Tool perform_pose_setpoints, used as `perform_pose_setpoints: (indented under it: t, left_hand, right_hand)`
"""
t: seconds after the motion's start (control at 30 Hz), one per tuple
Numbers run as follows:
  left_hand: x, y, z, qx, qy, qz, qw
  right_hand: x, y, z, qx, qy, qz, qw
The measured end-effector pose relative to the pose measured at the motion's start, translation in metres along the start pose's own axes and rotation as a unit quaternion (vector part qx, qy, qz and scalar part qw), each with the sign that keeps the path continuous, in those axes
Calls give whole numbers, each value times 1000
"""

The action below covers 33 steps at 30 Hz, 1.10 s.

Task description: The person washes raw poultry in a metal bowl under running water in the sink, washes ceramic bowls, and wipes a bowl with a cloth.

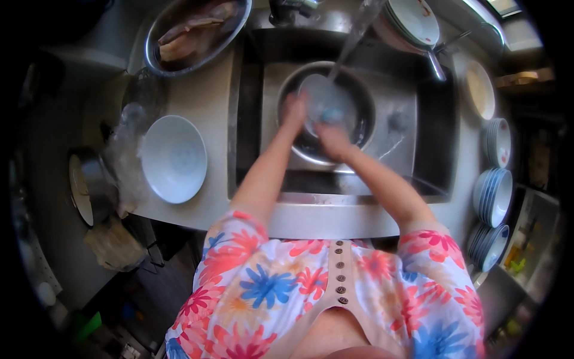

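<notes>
A steel basin [361,105] sits in the sink under running water [344,57]. Inside it, a pale bowl or plate [317,90] is tilted, its outline smeared by motion and water. My left hand [294,111] is closed on the left edge of this dish. Against the dish's inner face, my right hand [333,141] presses a small bluish cloth or sponge [332,115], too blurred to tell which. The fingertips of both hands are partly hidden or smeared.
A large white bowl [174,159] stands on the left counter. Behind it is a metal bowl of raw meat [197,33]. Stacked dishes and a pan handle [436,64] are at the back right. Several stacked bowls [494,196] line the right counter. The sink's front edge [335,198] lies before me.
</notes>
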<state>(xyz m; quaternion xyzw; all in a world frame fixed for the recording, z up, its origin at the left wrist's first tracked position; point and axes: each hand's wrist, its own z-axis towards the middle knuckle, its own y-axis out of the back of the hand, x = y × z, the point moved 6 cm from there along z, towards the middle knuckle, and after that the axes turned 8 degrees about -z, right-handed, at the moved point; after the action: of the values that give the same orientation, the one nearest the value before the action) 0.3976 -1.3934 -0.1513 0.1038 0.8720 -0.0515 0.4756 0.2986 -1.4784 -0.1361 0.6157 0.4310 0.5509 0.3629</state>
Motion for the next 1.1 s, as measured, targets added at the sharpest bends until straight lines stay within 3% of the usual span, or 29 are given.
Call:
perform_pose_setpoints:
  t: [0.07, 0.17, 0.2, 0.23, 0.3, 0.33, 0.47, 0.5, 0.57, 0.6, 0.7, 0.73, 0.87, 0.97, 1.0, 1.1]
  left_hand:
    - [5, 0, 10, 13, 27, 27, 999]
    - [3, -1, 4, -31, -12, 45, 998]
    - [2, 0, -8, -56, -48, 94, 993]
    - [-1, 2, -17, -79, -82, 144, 983]
    - [-6, 4, -14, -29, -38, 106, 993]
    - [-5, 7, -7, -3, -23, 80, 997]
    - [-8, 2, -4, 4, 44, 34, 998]
    - [-11, 0, -9, 7, 65, 8, 998]
    - [-12, 0, -21, -32, -18, 64, 997]
    - [-13, 1, -25, -51, -57, 94, 993]
    - [-18, 3, -17, -3, -43, 112, 993]
    - [-9, 5, -6, 8, -19, 105, 994]
    - [-6, 0, -11, 54, 85, -29, 995]
    - [2, 3, -21, -36, 5, 30, 999]
    - [-10, 2, -30, -39, -5, 48, 998]
    - [-25, 2, -21, 25, -44, -54, 997]
  right_hand:
    - [-5, 2, 2, -24, -11, -95, 995]
    - [10, 16, 17, 133, -17, -31, 991]
    - [32, 44, 20, 100, -35, 83, 991]
    - [38, 43, 15, 83, -40, 112, 989]
    - [42, 37, 8, 46, -49, 165, 984]
    - [32, 19, -2, -15, -23, 128, 991]
    - [2, 5, 4, 6, 2, -80, 997]
    - [8, 15, 11, 71, -20, -42, 996]
    - [27, 29, 21, 200, -63, 36, 977]
    - [29, 33, 28, 82, -57, 156, 983]
    - [36, 26, 1, 37, -49, 137, 989]
    - [30, 17, -5, 23, -11, 86, 996]
    - [-3, 3, 4, 56, -32, -94, 994]
    - [34, 47, 20, 178, -73, 83, 978]
    - [39, 60, 22, 86, -115, 265, 954]
    - [45, 67, 0, 82, -174, 533, 824]
